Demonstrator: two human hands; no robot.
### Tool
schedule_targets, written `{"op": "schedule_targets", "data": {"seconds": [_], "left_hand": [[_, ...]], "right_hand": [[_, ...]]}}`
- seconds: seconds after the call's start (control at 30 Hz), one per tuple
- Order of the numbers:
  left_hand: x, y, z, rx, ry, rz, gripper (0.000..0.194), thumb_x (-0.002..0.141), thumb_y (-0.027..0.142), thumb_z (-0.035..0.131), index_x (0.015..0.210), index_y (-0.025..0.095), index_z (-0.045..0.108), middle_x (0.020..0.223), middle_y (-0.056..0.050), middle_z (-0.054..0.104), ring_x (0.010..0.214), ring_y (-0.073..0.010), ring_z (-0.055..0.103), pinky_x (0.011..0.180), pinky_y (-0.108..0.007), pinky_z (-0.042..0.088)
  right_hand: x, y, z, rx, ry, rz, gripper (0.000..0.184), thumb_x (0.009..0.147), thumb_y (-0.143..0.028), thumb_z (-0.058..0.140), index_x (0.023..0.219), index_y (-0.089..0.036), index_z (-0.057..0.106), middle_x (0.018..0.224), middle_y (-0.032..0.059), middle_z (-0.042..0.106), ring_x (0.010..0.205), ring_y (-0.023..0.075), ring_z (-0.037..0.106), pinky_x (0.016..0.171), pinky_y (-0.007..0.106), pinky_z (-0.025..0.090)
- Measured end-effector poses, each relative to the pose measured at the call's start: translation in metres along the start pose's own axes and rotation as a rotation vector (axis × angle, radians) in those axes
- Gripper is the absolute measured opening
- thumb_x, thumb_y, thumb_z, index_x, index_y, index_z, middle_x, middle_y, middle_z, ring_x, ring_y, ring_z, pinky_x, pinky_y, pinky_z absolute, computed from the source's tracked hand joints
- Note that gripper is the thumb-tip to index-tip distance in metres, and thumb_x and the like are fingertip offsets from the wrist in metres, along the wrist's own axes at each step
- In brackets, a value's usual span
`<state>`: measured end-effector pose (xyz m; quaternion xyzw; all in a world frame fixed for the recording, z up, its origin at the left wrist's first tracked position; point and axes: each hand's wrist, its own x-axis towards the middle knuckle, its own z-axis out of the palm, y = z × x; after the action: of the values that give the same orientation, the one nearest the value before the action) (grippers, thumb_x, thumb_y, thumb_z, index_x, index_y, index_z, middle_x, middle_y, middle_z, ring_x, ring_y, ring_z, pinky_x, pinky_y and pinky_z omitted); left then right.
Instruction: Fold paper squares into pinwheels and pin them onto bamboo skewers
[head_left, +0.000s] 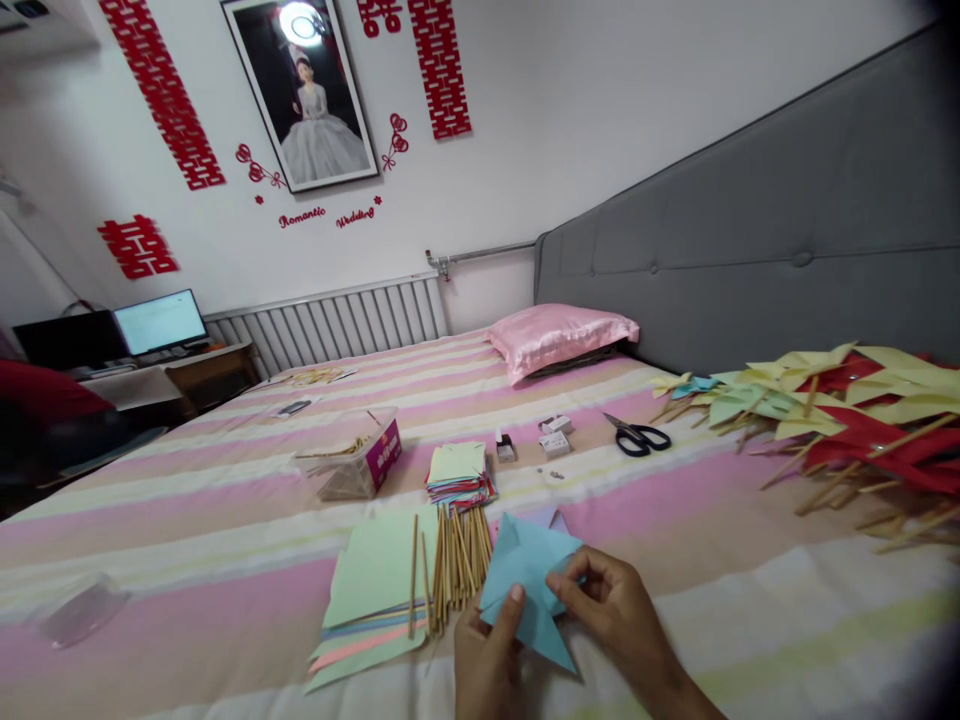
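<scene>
A folded light-blue paper (525, 575) is held low in the middle of the view, over the striped bedspread. My left hand (487, 650) pinches its lower left edge with the thumb on top. My right hand (611, 605) pinches its right side with the fingers curled together. Just left of the hands lies a bundle of thin wooden sticks (457, 555), partly on a stack of pastel paper sheets (375, 600). A smaller stack of coloured paper squares (459, 473) sits behind the sticks.
A clear plastic box (352, 460) with sticks stands at centre left. Black scissors (637, 435) and small boxes (553, 435) lie beyond the paper. A heap of finished paper pinwheels (840, 410) fills the right side by the grey headboard (750, 230). A pink pillow (559, 338) lies at the back.
</scene>
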<state>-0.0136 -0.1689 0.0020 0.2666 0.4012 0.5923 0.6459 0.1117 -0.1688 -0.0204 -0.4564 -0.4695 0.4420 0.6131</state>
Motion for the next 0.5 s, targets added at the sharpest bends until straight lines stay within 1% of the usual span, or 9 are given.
{"op": "schedule_targets", "data": {"seconds": [0.07,0.17,0.2,0.27,0.33,0.4,0.47,0.5], "left_hand": [[-0.001,0.005,0.000,-0.009,0.005,-0.032,0.034,0.048,0.029,0.082,0.075,0.011,0.071,0.065,-0.009,0.074,0.058,-0.0208,0.066,0.056,-0.028,0.050],[-0.004,0.017,-0.002,-0.026,-0.034,-0.098,0.033,0.055,0.035,0.078,0.078,0.012,0.072,0.066,-0.009,0.073,0.065,-0.0234,0.067,0.061,-0.030,0.050],[-0.004,0.020,-0.003,-0.022,-0.049,-0.122,0.032,0.057,0.036,0.076,0.078,0.012,0.072,0.065,-0.009,0.073,0.068,-0.0244,0.067,0.064,-0.031,0.051],[-0.005,0.025,-0.006,0.024,-0.083,-0.154,0.027,0.057,0.035,0.076,0.072,0.013,0.072,0.060,-0.008,0.071,0.068,-0.0251,0.067,0.066,-0.033,0.050],[-0.004,0.025,-0.012,0.106,-0.134,-0.163,0.024,0.056,0.034,0.077,0.065,0.013,0.071,0.054,-0.007,0.069,0.061,-0.0226,0.065,0.063,-0.032,0.049],[0.000,0.021,-0.019,0.195,-0.183,-0.165,0.025,0.054,0.034,0.078,0.061,0.012,0.069,0.053,-0.006,0.067,0.052,-0.0173,0.061,0.057,-0.027,0.046],[0.005,0.013,-0.025,0.286,-0.203,-0.152,0.029,0.052,0.036,0.079,0.061,0.010,0.069,0.054,-0.007,0.067,0.047,-0.0131,0.056,0.051,-0.024,0.043],[0.007,0.009,-0.029,0.330,-0.198,-0.128,0.031,0.050,0.037,0.080,0.061,0.010,0.069,0.055,-0.008,0.067,0.046,-0.0126,0.054,0.049,-0.023,0.041]], "right_hand": [[0.000,0.000,-0.001,-0.004,-0.011,0.009,0.031,0.069,-0.040,0.067,0.059,-0.019,0.046,0.053,-0.0052,0.044,0.049,0.0107,0.044,0.048,0.022,0.037],[0.002,-0.001,-0.003,-0.014,-0.052,0.023,0.030,0.068,-0.039,0.067,0.059,-0.019,0.047,0.052,-0.0050,0.046,0.049,0.0111,0.046,0.048,0.023,0.037],[0.003,-0.001,-0.004,-0.034,-0.070,0.020,0.029,0.068,-0.037,0.067,0.058,-0.019,0.047,0.052,-0.0053,0.045,0.048,0.0106,0.045,0.047,0.022,0.035],[0.003,-0.003,-0.006,-0.096,-0.111,0.002,0.027,0.068,-0.033,0.067,0.057,-0.018,0.047,0.050,-0.0062,0.043,0.046,0.0090,0.041,0.045,0.021,0.031],[0.002,-0.005,-0.007,-0.153,-0.158,-0.003,0.025,0.067,-0.030,0.066,0.056,-0.017,0.048,0.050,-0.0066,0.042,0.046,0.0080,0.038,0.044,0.020,0.028],[0.001,-0.007,-0.008,-0.170,-0.199,0.008,0.023,0.066,-0.028,0.066,0.056,-0.017,0.048,0.050,-0.0064,0.043,0.046,0.0078,0.038,0.044,0.020,0.029],[0.000,-0.009,-0.007,-0.170,-0.227,0.017,0.022,0.065,-0.026,0.066,0.056,-0.018,0.047,0.050,-0.0065,0.044,0.045,0.0078,0.039,0.043,0.019,0.030],[-0.001,-0.009,-0.007,-0.172,-0.236,0.018,0.022,0.065,-0.026,0.066,0.056,-0.018,0.047,0.050,-0.0066,0.043,0.045,0.0077,0.040,0.043,0.019,0.030]]}}
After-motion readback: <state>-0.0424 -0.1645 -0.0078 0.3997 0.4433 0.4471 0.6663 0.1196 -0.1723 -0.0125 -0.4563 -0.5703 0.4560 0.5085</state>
